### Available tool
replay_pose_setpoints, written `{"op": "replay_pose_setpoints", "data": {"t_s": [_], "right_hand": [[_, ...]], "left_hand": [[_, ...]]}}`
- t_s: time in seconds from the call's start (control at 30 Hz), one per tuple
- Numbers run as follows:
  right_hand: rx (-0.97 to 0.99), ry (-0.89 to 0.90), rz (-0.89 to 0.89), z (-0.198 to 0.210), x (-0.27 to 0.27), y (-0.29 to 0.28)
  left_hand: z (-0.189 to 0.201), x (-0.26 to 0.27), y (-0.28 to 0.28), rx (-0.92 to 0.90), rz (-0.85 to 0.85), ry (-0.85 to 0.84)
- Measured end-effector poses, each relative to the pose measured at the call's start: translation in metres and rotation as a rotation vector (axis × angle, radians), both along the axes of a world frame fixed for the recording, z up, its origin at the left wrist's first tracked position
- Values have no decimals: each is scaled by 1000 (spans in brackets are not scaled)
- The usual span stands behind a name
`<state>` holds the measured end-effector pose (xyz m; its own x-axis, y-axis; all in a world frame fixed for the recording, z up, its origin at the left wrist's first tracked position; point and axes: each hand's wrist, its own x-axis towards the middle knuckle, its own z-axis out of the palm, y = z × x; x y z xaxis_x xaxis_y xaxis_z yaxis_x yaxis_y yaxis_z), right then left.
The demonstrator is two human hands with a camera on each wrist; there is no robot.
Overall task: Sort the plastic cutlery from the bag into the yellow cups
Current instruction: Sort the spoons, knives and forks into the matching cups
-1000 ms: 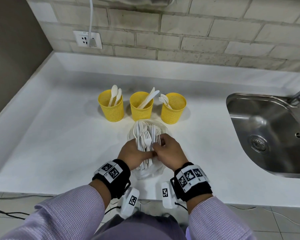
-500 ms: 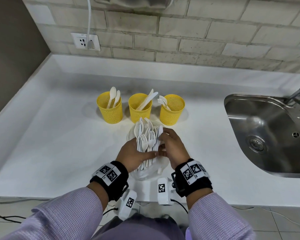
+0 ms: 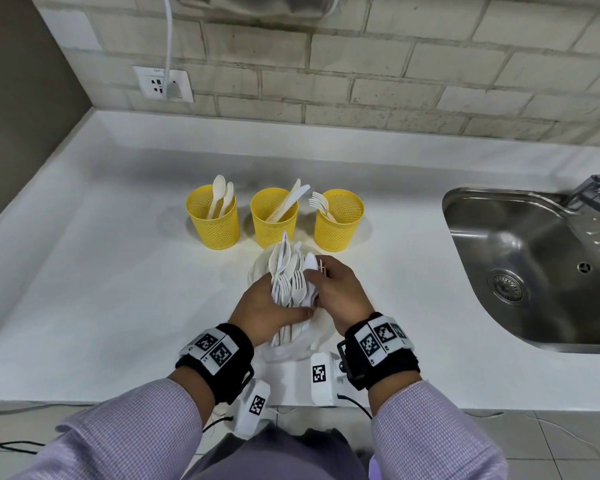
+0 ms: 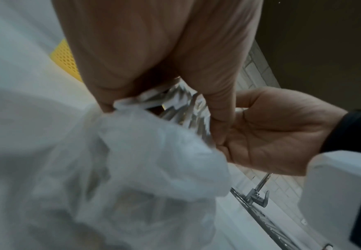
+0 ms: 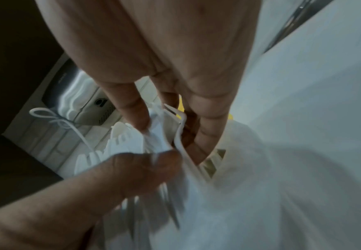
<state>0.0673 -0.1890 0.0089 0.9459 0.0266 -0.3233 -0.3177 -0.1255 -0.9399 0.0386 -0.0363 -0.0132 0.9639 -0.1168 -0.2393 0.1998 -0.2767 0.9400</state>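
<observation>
Three yellow mesh cups stand in a row on the white counter: the left cup (image 3: 213, 221) holds spoons, the middle cup (image 3: 274, 220) knives, the right cup (image 3: 338, 220) forks. In front of them my left hand (image 3: 267, 306) grips a bundle of white plastic cutlery (image 3: 288, 275) that sticks out of a clear plastic bag (image 3: 291, 344). My right hand (image 3: 333, 289) pinches a single white piece (image 3: 310, 263) at the right side of the bundle, seen as a thin white handle (image 5: 178, 133) between thumb and fingers in the right wrist view. The bag (image 4: 132, 160) fills the left wrist view.
A steel sink (image 3: 534, 271) with a tap (image 3: 593, 188) lies to the right. A wall socket (image 3: 163, 83) with a white cable is on the brick wall behind. The counter's front edge runs just below my wrists.
My right hand has slid up from the bundle's middle to its right upper side and now pinches one piece. The bundle has risen and tilted slightly left. The left hand keeps its grip.
</observation>
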Motion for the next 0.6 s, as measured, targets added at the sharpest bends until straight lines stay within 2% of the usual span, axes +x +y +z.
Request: {"op": "replay_pose_setpoints", "data": {"t_s": [0.1,0.27,0.37,0.47,0.6], "right_hand": [[-89,-67,50,3,0,3],[-268,-213,127,10,2,6],[-278,-309,120,12,6,4],[-297,-236,2,6,9,-2],[-203,-122,81,6,5,-6]], "left_hand": [[1,1,-2,-13,-4,-34],[-1,-1,-5,60,83,-36],[-3,1,-2,43,136,-26],[-1,1,0,13,192,-19],[3,-1,0,-22,171,-24]]}}
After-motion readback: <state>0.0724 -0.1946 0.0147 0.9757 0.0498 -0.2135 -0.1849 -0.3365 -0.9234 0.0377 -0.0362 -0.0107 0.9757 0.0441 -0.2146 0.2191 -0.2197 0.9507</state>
